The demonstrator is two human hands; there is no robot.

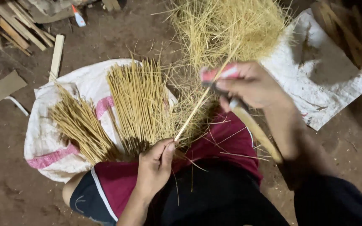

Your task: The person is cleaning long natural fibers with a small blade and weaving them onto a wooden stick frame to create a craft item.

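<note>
Head view, left hand [153, 167] grip pinching thin stick [197, 109], right hand [252, 86] grip holding knife [248, 119], white sack [51, 138] beneath

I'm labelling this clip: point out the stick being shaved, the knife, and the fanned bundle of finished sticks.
stick [197, 109], head view, mid-length.
knife [256, 134], head view, wooden handle.
fanned bundle [137, 102], head view, middle of the sticks.

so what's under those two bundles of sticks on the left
The two bundles of sticks lie on a white sack with pink stripes, spread on the dirt floor. What lies beneath the sack is hidden.
</note>
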